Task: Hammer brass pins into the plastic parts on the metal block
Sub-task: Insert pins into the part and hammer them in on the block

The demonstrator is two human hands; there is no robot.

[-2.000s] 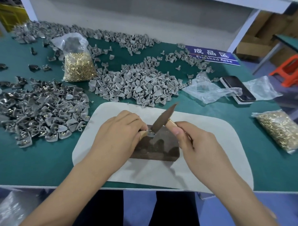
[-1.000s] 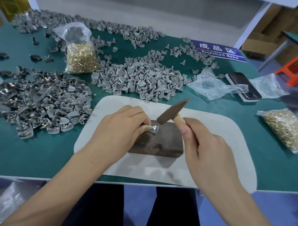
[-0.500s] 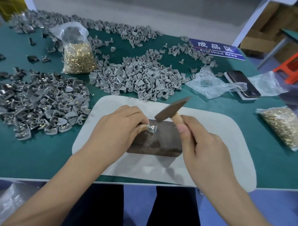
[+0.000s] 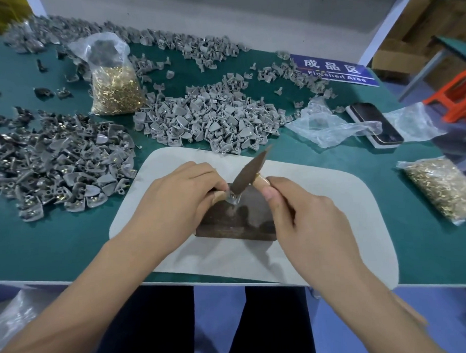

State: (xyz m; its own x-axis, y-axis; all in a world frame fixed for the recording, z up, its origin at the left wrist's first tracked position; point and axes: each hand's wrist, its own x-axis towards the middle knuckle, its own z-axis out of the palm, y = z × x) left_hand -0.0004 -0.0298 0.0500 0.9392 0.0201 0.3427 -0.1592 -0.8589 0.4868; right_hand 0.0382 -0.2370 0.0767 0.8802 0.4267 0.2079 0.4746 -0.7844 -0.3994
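Two hands: left (image 4: pixel 174 203) pinches plastic part (image 4: pixel 233 199); right (image 4: pixel 306 221) grips hammer (image 4: pixel 249 173).

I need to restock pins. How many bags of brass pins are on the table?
2. One bag stands at the back left among the grey parts; the other bag lies at the right edge. None seem hidden.

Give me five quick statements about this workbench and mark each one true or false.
1. The right hand holds a hammer. True.
2. The metal block sits on a pale mat. True.
3. The left hand rests flat on the table, away from the block. False: it holds a small part on the block.
4. The phone lies left of the mat. False: it is far right.
5. A bag of pins stands upright behind the left pile of parts. True.
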